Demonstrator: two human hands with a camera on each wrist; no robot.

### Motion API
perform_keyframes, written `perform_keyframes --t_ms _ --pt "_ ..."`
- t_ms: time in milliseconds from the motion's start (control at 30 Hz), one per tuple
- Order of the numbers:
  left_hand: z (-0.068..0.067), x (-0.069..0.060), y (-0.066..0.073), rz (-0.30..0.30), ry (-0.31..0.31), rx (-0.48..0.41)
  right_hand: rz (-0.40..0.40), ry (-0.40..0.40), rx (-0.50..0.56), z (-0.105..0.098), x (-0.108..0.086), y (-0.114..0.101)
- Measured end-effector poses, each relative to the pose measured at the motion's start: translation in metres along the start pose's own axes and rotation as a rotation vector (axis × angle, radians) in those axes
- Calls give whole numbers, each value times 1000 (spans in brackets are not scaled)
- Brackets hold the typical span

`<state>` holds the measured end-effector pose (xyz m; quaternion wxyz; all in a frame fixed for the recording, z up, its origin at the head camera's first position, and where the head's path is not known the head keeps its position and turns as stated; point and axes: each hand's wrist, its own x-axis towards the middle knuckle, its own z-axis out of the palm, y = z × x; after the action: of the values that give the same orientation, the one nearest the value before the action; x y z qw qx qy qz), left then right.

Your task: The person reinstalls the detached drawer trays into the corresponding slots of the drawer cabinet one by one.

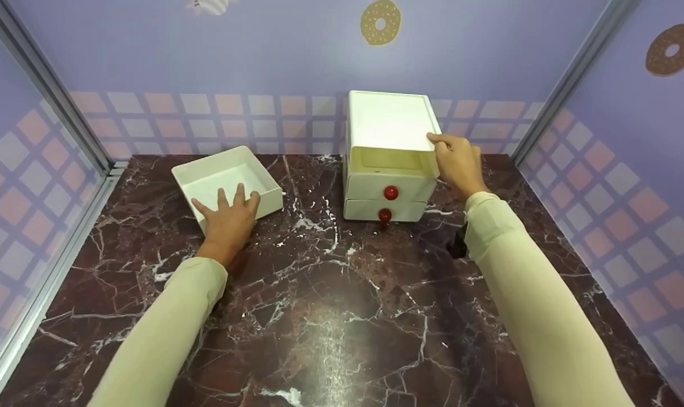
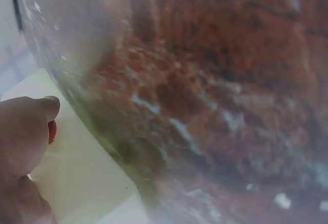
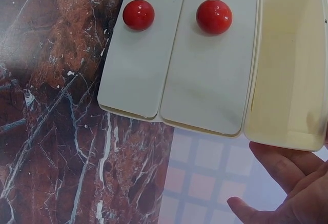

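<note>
A white drawer cabinet (image 1: 393,121) stands against the back wall, its top slot vacant and two lower drawers with round red knobs (image 3: 214,17) pushed in. My right hand (image 1: 459,164) grips the cabinet's upper right edge; in the right wrist view its fingers (image 3: 279,165) touch the side wall. To the left, a loose white drawer (image 1: 232,169) sits on the table, with no contents visible. My left hand (image 1: 229,223) lies over its near side, fingers spread. The left wrist view shows the loose drawer's red knob (image 2: 52,130), partly hidden behind that hand.
The dark red marbled tabletop (image 1: 330,305) reaches the purple back wall (image 1: 285,56), which has a checkered band and a doughnut picture (image 1: 380,22). Side panels with metal frames (image 1: 574,79) bound the table left and right. A small dark object (image 1: 458,242) shows beside the right sleeve.
</note>
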<state>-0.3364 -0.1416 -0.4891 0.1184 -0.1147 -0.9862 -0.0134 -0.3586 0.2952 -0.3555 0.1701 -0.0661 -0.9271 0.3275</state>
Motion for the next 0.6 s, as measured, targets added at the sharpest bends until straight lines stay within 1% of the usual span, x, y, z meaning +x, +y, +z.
perform_keyframes --t_ms 200,300,467,600 --pt "-14 -8 15 98 22 45 -8 -4 -2 -2 2 0" --pt "-22 -14 24 141 49 61 -7 -10 -7 -2 3 0" --pt "-37 -24 40 198 94 52 -22 -9 -12 -3 4 2" --pt "-47 -37 53 244 121 44 -36 -2 -3 -2 5 3"
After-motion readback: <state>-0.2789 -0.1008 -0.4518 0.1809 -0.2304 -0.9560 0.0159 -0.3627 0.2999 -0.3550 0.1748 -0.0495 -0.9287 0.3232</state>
